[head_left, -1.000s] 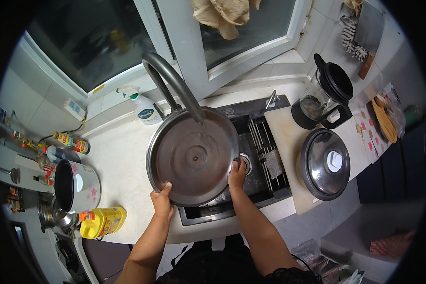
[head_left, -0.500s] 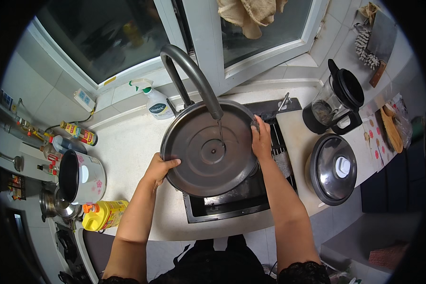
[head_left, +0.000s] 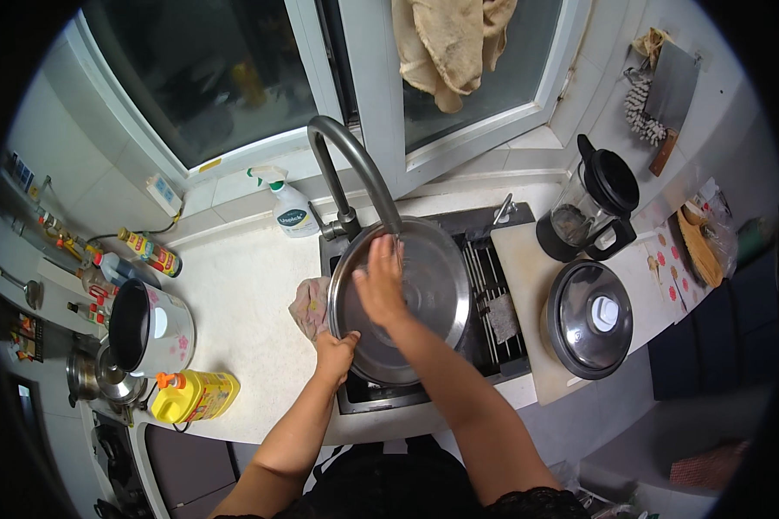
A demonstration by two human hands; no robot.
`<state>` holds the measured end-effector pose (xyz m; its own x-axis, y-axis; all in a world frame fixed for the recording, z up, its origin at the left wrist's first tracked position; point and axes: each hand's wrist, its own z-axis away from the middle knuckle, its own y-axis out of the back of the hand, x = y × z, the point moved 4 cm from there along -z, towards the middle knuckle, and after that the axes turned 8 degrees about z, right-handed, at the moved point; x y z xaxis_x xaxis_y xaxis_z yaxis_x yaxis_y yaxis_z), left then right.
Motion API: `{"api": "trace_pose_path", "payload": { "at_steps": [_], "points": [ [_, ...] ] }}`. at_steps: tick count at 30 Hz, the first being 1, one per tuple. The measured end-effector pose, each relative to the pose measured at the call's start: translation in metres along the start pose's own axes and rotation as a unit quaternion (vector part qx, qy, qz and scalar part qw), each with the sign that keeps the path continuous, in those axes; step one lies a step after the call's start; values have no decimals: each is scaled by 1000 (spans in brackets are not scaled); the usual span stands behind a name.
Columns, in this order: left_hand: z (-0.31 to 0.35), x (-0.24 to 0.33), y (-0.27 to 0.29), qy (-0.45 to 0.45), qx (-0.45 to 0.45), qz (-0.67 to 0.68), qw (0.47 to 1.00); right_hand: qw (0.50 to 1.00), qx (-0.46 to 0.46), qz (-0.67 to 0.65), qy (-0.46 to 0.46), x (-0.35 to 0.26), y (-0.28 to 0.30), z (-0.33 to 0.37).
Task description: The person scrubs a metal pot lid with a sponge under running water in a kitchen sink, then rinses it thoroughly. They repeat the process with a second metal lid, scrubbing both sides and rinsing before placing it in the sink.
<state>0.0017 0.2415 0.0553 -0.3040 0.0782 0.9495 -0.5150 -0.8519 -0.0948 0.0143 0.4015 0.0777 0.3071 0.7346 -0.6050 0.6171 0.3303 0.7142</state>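
A large, round steel pot lid point(head_left: 437, 298) lies tilted over the dark sink point(head_left: 381, 400), its ringed inner face turned up. My left hand point(head_left: 333, 356) pinches its rim at the lower left, thumb over the edge. Across the lid's inner face lies my right hand point(head_left: 383, 281), fingers stretched out, just below the spout of the grey faucet point(head_left: 355, 147). Water at the spout is partly hidden by my right hand. A crumpled, pale pinkish cloth point(head_left: 310, 309) rests on the counter beside the lid's left edge.
Right of the sink, a cutting board point(head_left: 519, 285) carries a lidded pot point(head_left: 590, 316); a glass blender jug point(head_left: 580, 208) stands behind. On the left are a white flowered pot point(head_left: 169, 329), a yellow jug point(head_left: 195, 396) and a spray bottle point(head_left: 294, 208).
The lid has come down and tilted over the sink. My right hand has left the right rim and moved left onto the inner face. The cloth beside the lid now shows.
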Motion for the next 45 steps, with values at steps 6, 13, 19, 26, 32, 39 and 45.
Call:
{"api": "trace_pose_path", "payload": {
  "at_steps": [6, 13, 19, 26, 32, 39, 45],
  "points": [
    [15, -6, 9, 12, 21, 23, 999, 987, 1, -44, 156, -37, 3, 0],
    [43, -8, 25, 17, 43, 117, 992, 994, -1, 89, 60, 55, 26, -21],
    [48, -10, 35, 21, 98, 191, 976, 996, 59, 67, 18, 140, 13, 43],
    [60, -34, 45, 56, 69, 190, 978, 974, 32, -24, -222, 186, 2, 81],
    [27, 5, 68, 48, -43, 217, 974, 991, 29, -91, -95, 185, 30, 35],
    [-19, 34, 52, 40, -20, -7, 999, 995, 40, -88, 14, 144, 52, -14],
    [1, -4, 20, 6, 43, -127, 991, 995, 62, -73, 8, 137, 23, -37]
  ]
}}
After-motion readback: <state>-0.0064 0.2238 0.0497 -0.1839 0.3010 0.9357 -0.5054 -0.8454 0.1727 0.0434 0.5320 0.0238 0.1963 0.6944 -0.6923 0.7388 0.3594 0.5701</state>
